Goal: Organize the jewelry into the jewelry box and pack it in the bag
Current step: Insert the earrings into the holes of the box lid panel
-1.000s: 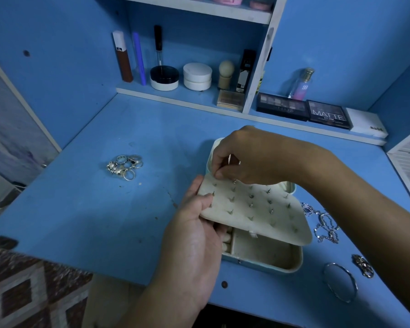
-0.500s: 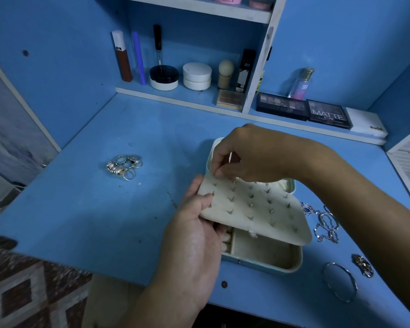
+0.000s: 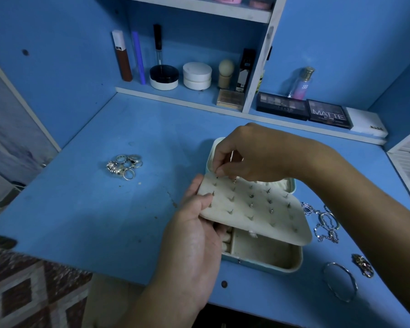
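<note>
My left hand (image 3: pixel 194 235) grips the earring panel (image 3: pixel 253 209) over the jewelry box (image 3: pixel 265 256); my right hand (image 3: pixel 249 155) fingers pinch a stud at its far-left corner

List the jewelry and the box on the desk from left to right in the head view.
Pile of rings → jewelry box, its earring panel held by the left hand while the right hand pinches at its far corner → chain necklace → bangle → small charm piece.
</note>
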